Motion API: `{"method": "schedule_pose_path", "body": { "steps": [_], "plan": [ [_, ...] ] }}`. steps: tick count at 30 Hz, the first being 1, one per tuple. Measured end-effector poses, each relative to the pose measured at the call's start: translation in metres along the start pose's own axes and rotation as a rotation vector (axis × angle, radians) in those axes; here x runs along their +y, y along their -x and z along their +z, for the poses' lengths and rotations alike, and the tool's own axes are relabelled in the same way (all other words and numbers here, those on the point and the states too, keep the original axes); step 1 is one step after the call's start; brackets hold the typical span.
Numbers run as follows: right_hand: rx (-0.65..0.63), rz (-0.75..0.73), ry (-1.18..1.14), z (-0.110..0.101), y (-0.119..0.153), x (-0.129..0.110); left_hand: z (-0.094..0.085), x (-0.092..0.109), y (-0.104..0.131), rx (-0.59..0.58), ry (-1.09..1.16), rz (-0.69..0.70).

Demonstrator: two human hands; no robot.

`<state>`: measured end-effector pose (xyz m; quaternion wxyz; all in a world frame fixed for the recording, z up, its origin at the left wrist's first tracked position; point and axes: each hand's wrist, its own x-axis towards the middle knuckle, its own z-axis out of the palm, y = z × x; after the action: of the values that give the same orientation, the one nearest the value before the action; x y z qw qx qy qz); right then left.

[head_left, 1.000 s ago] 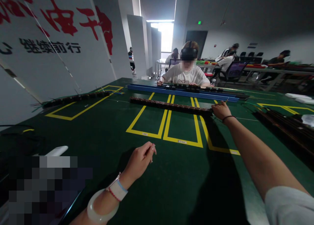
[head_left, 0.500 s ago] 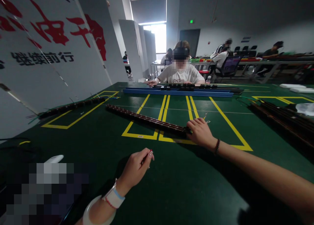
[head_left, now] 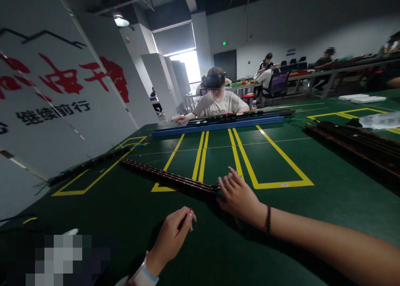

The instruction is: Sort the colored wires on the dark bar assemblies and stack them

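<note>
A bundle of long, thin dark strips (head_left: 168,175) with reddish-brown edges and small light spots lies slantwise across the green table. Its near end goes under my right hand (head_left: 239,194), which is closed on it at the thumb side while the other fingers stay raised and bent. Part of that end is hidden by the fingers. Nearer to me, my left hand (head_left: 176,230) hovers with curled fingers, the tips close together and nothing visible in them. It is apart from the strips.
Yellow tape (head_left: 283,185) marks rectangles on the table (head_left: 281,236). Blue rails (head_left: 218,127) with dark strips lie at the far edge, before a seated person (head_left: 215,100). More dark strips (head_left: 353,152) lie on the right, with wired ones (head_left: 90,163) at left.
The near end of the strips and my right hand have shifted left and toward me over the tape lines. My left hand keeps its curled shape. The view has tilted.
</note>
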<state>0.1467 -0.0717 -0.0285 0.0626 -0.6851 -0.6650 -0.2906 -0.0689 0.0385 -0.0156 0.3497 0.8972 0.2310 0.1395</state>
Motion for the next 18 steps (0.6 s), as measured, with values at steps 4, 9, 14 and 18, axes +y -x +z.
{"method": "schedule_pose_path", "body": {
  "steps": [4,9,14,18],
  "plan": [
    [-0.06,0.055,0.099,-0.001,0.012,-0.006,-0.001,0.006,-0.021,0.067,-0.184,0.171],
    [-0.112,0.195,0.132,0.015,0.023,-0.022,-0.003,0.001,-0.074,0.026,-0.528,0.401],
    [-0.169,0.206,0.023,0.014,0.024,-0.011,-0.004,-0.019,-0.102,-0.053,-0.628,0.419],
    [-0.204,0.171,-0.103,-0.001,0.018,0.012,-0.004,-0.028,-0.101,-0.043,-0.64,0.405]
  ]
}}
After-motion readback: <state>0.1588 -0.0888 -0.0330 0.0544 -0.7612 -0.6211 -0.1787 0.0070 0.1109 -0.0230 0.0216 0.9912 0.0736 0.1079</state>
